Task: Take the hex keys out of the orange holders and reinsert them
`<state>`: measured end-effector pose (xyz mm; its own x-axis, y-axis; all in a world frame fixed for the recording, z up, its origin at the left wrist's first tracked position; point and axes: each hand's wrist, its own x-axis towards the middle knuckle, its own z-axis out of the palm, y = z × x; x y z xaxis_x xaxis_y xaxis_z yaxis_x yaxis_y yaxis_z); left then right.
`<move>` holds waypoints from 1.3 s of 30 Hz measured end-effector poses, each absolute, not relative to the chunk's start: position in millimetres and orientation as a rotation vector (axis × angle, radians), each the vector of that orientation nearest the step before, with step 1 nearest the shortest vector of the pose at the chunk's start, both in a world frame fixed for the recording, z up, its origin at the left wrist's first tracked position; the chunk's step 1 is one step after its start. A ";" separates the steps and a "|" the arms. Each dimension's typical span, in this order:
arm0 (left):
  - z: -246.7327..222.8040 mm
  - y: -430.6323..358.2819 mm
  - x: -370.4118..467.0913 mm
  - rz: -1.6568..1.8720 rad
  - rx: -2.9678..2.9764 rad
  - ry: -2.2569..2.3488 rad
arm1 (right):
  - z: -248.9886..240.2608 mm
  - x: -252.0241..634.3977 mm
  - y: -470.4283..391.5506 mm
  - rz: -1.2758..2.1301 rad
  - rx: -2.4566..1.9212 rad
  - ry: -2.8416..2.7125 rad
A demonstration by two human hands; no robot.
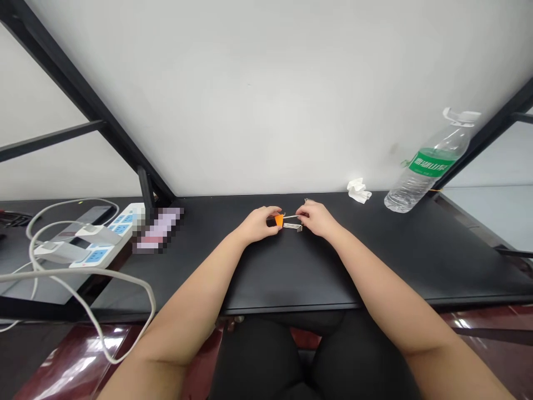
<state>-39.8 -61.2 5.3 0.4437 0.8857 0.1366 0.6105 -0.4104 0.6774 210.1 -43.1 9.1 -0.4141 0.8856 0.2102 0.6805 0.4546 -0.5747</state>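
The person's left hand (pixel 260 225) has the small orange piece (pixel 278 220) between thumb and fingers, parted only about as far as the piece is wide. From it a thin metal rod (pixel 291 216) runs almost straight across toward the right hand (pixel 314 218) — its long axis lies side to side, bridging the gap between the hands. The right fingertips are drawn close together at the rod's other end; exactly how they grip it is too small to tell. So the orange piece lies to the left of the right fingers, with the left hand the nearer, touching it. Just on the person's side of the rod sits a row of bent metal rods (pixel 293 227), their hooked ends near the right hand — all above the black tabletop (pixel 287 272)
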 end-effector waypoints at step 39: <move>21.5 -68.1 -24.4 0.908 2.639 1.179 | 13.0 181.7 -58.0 1.486 -1.180 -1.428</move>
